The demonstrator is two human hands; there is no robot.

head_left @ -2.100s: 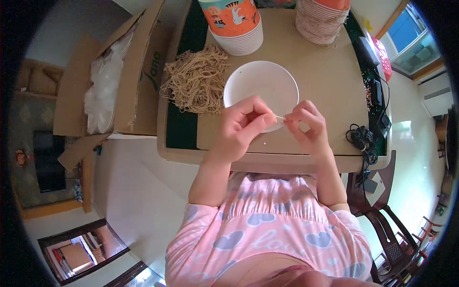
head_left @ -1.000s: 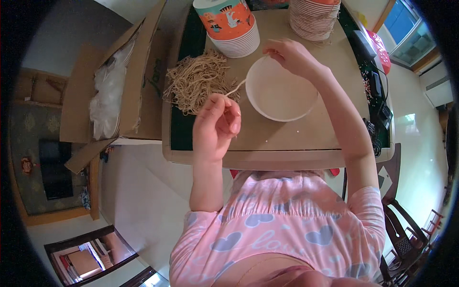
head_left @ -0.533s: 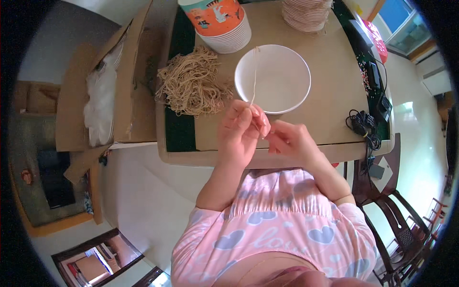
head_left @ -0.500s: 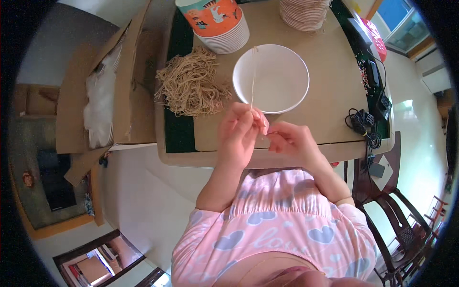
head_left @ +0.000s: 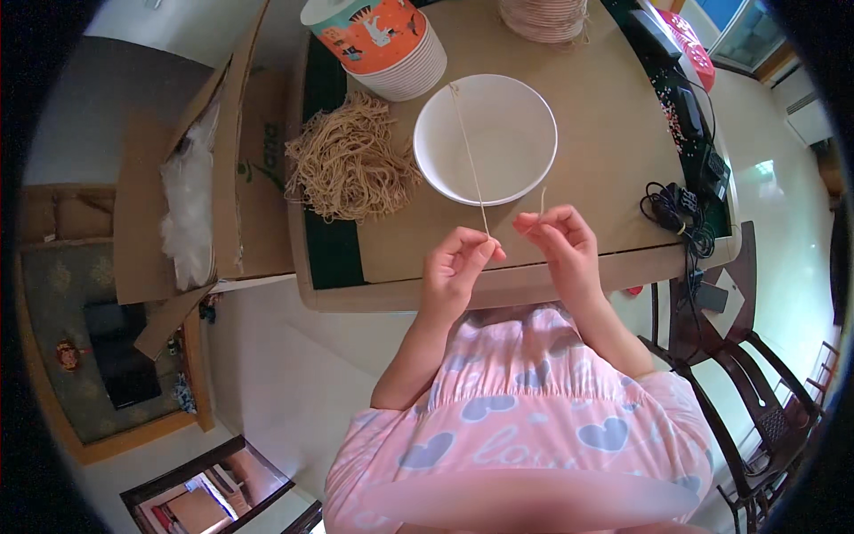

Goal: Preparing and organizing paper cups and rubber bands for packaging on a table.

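The left hand [head_left: 458,267] pinches a thin tan strand [head_left: 469,160] between thumb and fingertips; the strand runs up from the pinch across the empty white bowl [head_left: 486,138] to its far rim. The right hand [head_left: 559,242], just beside the left, pinches a short strand end [head_left: 543,198] that sticks upward. Both hands hover over the near edge of the brown surface [head_left: 605,160]. A loose heap of tan strands [head_left: 349,165] lies left of the bowl, near a stack of paper cups [head_left: 382,44] and an open cardboard box [head_left: 205,187].
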